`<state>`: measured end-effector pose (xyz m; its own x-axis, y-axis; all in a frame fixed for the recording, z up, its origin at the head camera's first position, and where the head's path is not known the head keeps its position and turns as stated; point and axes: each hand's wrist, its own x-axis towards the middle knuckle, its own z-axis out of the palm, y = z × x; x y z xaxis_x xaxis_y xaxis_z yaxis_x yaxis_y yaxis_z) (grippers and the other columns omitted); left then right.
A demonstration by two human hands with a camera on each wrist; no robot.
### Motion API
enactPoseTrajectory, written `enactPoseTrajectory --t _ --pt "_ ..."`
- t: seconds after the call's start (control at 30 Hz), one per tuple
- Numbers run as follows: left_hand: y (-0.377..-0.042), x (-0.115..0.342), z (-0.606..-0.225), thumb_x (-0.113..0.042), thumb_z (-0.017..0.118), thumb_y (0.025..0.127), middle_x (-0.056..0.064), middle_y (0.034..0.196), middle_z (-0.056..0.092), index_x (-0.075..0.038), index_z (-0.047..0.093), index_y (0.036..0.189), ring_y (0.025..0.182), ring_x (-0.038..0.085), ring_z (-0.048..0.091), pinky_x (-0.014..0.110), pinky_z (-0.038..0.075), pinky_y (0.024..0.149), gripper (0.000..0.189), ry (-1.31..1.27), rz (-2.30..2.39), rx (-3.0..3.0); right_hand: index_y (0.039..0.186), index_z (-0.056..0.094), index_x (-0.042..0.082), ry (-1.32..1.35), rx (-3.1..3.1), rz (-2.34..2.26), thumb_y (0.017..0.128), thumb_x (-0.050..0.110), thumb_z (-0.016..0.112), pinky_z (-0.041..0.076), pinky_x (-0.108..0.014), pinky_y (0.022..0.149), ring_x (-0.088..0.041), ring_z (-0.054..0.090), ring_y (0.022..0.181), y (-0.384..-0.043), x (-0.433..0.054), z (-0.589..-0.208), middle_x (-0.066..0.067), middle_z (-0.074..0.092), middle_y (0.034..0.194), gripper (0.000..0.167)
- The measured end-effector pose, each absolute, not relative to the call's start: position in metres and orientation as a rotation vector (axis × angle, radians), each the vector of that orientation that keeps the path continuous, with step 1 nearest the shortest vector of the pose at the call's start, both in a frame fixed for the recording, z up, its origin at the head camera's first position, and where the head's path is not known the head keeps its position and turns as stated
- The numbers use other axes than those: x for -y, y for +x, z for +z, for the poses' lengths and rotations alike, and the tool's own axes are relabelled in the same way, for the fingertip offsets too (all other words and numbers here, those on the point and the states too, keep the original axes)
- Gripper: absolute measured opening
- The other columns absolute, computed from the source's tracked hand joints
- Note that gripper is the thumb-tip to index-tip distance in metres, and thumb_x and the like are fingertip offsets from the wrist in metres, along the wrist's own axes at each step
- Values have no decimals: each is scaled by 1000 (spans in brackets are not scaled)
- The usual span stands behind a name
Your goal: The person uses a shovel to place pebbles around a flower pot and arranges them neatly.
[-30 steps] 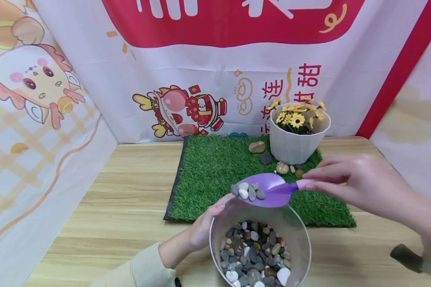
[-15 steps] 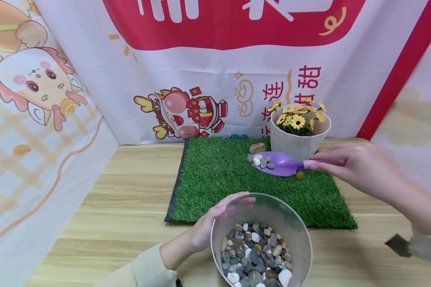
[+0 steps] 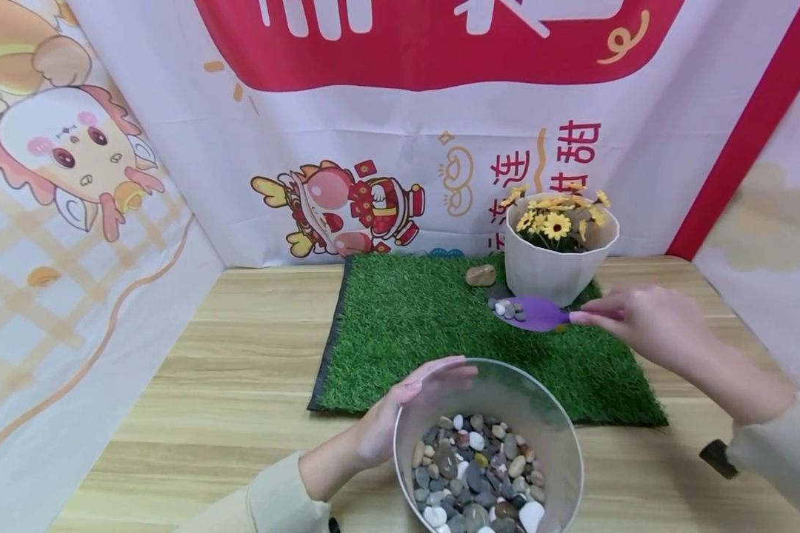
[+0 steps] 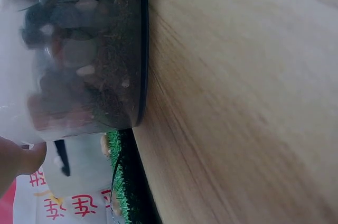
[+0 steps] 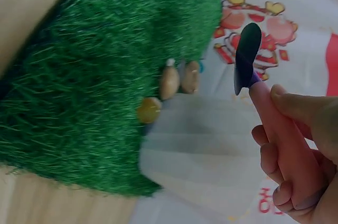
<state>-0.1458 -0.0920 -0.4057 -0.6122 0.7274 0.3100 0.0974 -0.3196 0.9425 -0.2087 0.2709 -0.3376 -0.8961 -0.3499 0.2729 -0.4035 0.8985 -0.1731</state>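
Observation:
My right hand (image 3: 653, 326) grips the pink handle (image 5: 285, 139) of a small purple garden trowel (image 3: 538, 314). Several grey and white pebbles (image 3: 507, 309) lie in its scoop, held over the artificial turf mat (image 3: 400, 326) just in front of the white flowerpot (image 3: 553, 270). With my left hand (image 3: 387, 418) I hold the left side of a clear plastic bucket (image 3: 563, 444), fingers reaching round the wall and thumb near the rim. Many mixed pebbles (image 3: 473, 474) cover the bottom of the bucket. From the right wrist view, the trowel blade (image 5: 247, 55) is seen nearly edge-on.
Yellow flowers (image 3: 556, 224) grow in the pot. A brown stone (image 3: 481, 275) sits on the mat left of it, and a yellow stone (image 5: 149, 110) and others lie at its base. The wooden table (image 3: 240, 355) meets a printed cloth backdrop (image 3: 373, 118) behind.
My right hand has carried the loaded trowel from above the bucket rim away and rightward, down in front of the flowerpot. My left hand has stayed on the bucket.

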Motion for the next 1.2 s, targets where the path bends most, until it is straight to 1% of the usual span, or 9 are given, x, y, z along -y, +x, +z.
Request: enactPoseTrajectory --t 0.17,0.3,0.4,0.5,0.57,0.73,0.83,1.03,1.2 --pt "-146 92 -406 -34 16 109 31 161 25 8 15 158 149 44 24 57 20 122 64 1056 1985 -1495 111 81 10 546 2869 308 93 44 73 27 -31 42 -13 42 51 -219 -275 -352 5 63 71 39" --pt "-146 92 -407 -33 16 109 31 161 25 8 15 158 149 45 24 58 20 122 64 1057 1989 -1494 109 82 11 552 2893 334 96 43 71 29 -32 42 -13 45 53 -230 -272 -360 -2 72 76 36" --pt "-146 92 -407 -33 16 109 32 161 25 8 15 158 149 45 24 58 20 122 64 1061 1989 -1491 106 83 14 564 2906 356 97 40 70 30 -33 42 -13 47 54 -237 -268 -363 -2 75 80 31" --pt "-146 92 -407 -33 16 109 32 161 25 9 15 157 149 45 24 57 19 122 64 1062 1986 -1492 104 83 14 582 2924 345 98 38 69 31 -33 42 -13 48 53 -243 -262 -364 3 69 70 29" --pt "-146 92 -407 -32 16 109 32 161 24 9 15 157 149 45 24 57 19 122 64 1064 1987 -1491 103 83 13 610 2915 321 98 37 69 34 -33 43 -12 50 53 -246 -256 -365 5 69 69 28" --pt "-146 92 -407 -32 16 109 33 161 24 9 14 157 149 47 23 58 18 122 64 1062 1993 -1477 91 82 15 643 2889 261 97 35 70 36 -35 43 -13 50 52 -255 -244 -367 9 61 61 25" --pt "-146 92 -407 -32 16 108 33 161 24 9 14 157 149 46 23 57 18 122 64 1052 1991 -1476 82 78 16 628 2884 242 98 34 70 36 -37 43 -15 49 51 -260 -238 -369 9 54 56 26" --pt "-146 92 -407 -32 16 108 32 161 24 8 14 158 149 44 24 57 19 122 64 1047 1985 -1479 66 65 17 594 2852 152 97 32 71 42 -46 43 -21 52 51 -264 -225 -369 3 57 60 35" --pt "-147 92 -407 -33 17 109 32 161 24 8 14 158 150 45 23 57 18 122 64 1053 1987 -1471 62 60 13 617 2762 56 94 27 74 47 -52 41 -28 56 53 -263 -211 -369 -6 58 64 37"
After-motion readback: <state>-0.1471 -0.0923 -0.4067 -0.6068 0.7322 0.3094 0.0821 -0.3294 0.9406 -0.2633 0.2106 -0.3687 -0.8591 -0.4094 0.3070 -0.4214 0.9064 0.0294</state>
